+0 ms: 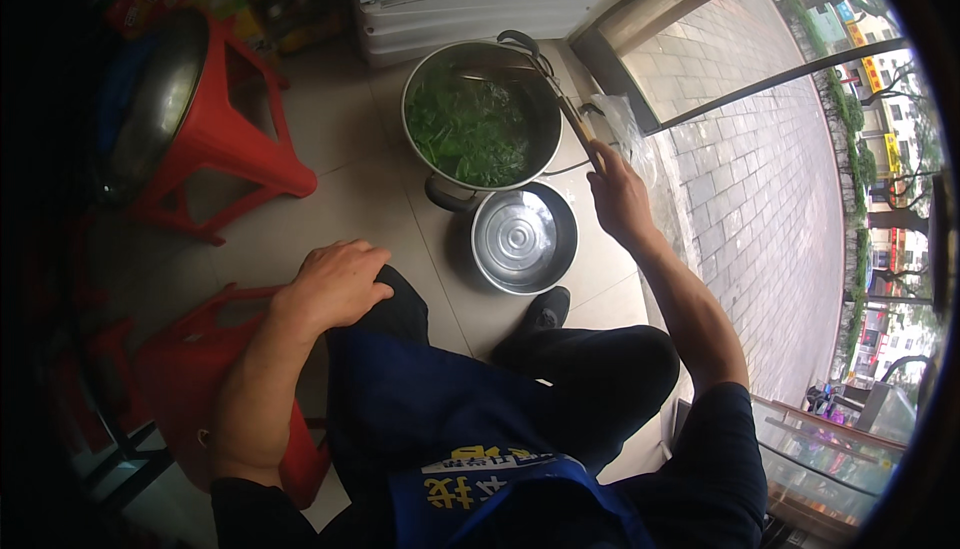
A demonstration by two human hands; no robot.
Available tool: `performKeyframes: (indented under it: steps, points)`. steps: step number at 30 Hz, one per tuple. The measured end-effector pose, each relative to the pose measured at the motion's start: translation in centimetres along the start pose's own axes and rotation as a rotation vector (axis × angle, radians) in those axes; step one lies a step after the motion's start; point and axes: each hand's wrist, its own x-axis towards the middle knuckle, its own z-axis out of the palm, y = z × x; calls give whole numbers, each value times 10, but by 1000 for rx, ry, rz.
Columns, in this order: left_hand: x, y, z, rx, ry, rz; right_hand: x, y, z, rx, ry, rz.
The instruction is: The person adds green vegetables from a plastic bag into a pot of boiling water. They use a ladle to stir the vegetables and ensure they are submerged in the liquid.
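A deep metal pot (469, 128) with black handles stands on the tiled floor, with leafy greens (465, 132) in water inside. My right hand (621, 190) is closed around the wooden handle of a long utensil (576, 115). Its metal end reaches into the far part of the pot, where its exact shape is hard to make out. Just below the pot sits a round metal basin (517, 237) that looks to hold clear water. My left hand (341, 279) rests on my left knee, holding nothing.
A red plastic stool (217, 128) at the left bears a large metal bowl (161, 91). Another red stool (180, 369) is beside my left arm. A white glass-fronted cabinet (480, 20) stands behind the pot. A clear plastic bag (626, 125) and a cord lie near the doorway.
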Motion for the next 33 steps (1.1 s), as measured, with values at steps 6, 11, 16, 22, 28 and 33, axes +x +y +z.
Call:
performKeyframes:
  steps: [6,11,16,22,28,33]
  points:
    - [-3,-3,-5,3,-17,-38,32,25,44,-70,20,39]
    - [-2,2,-12,-7,-109,-92,22,32,44,-143,-132,111]
    - [-3,0,-8,-14,-23,-31,22,-1,-2,484,-522,622]
    - [-1,1,-7,-8,-45,-42,21,-17,-14,1063,-469,268]
    - [-1,2,-9,-3,-81,-90,61,-29,25,517,-185,334]
    - [-1,1,-10,-31,-56,-86,70,26,62,475,-92,307]
